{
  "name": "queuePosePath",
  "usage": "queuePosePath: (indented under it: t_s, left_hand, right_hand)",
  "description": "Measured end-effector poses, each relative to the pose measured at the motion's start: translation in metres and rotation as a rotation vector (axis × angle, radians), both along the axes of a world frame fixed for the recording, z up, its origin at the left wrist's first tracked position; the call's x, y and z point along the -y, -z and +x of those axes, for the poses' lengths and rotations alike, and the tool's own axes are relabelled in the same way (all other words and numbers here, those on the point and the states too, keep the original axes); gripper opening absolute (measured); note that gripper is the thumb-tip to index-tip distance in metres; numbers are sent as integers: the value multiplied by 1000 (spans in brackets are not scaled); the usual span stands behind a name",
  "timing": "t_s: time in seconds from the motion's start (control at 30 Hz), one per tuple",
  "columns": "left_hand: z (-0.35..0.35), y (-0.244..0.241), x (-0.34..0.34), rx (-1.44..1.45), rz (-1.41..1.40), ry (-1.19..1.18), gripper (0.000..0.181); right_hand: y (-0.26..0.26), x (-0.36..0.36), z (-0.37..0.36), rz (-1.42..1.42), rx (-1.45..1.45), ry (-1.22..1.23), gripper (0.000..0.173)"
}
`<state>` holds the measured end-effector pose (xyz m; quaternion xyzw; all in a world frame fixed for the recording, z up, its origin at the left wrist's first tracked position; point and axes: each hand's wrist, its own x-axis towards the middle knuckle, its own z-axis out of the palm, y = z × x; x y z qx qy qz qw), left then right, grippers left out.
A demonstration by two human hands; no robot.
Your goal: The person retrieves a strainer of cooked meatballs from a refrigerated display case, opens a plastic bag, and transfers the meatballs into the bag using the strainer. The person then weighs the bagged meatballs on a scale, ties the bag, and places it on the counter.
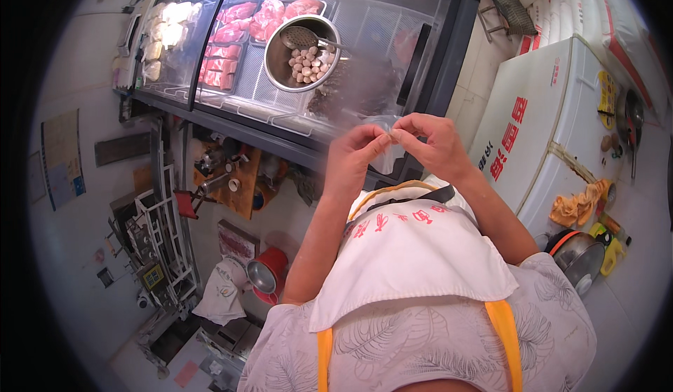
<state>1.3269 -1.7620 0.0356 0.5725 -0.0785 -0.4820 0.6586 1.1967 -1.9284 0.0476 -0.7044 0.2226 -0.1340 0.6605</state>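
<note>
A small clear plastic bag [387,162] hangs between my hands, pinched at its top. My left hand [358,149] grips one side with thumb and forefinger, and my right hand [432,142] grips the other. The fingertips of both hands almost meet. Both hands are over the near edge of a glass-topped display case [252,129]. Beyond them, in the case area, a steel bowl [276,62] holds pale meatballs [309,67] and a perforated skimmer [298,38]. Dark food [363,84] beside the bowl is blurred by fogged glass.
Trays of raw meat [220,69] and pale wrapped packs [167,27] lie farther left in the case. At right stands a white chest freezer [526,108] with an orange cloth [578,203] and a lidded pan [578,258]. A red bucket [276,260] stands at lower left.
</note>
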Motion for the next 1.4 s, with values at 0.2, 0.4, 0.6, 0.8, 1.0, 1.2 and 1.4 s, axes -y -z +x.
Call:
queuePosePath:
  t_s: [0.2,0.4,0.6,0.8,1.0,1.2,1.4]
  left_hand:
    - [-2,-5,1,60,32,-11,11]
    - [-2,-11,2,141,89,4,10]
    - [-6,-13,2,153,93,-8,13]
    - [-5,-12,2,106,59,-7,11]
    - [-4,-13,0,-12,0,-10,12]
    - [-7,-37,1,49,84,-27,12]
    - [-17,-68,1,117,113,-76,14]
  right_hand:
    - [-4,2,-2,-71,-39,-50,17]
    - [-5,1,0,-141,-6,-57,12]
    - [-4,-3,2,-212,-2,-38,11]
    - [-4,-4,1,-80,-49,-22,12]
    - [-10,1,0,75,-65,-45,14]
    - [-26,3,-3,119,-34,-69,14]
    - [-44,-3,-5,-85,35,-52,8]
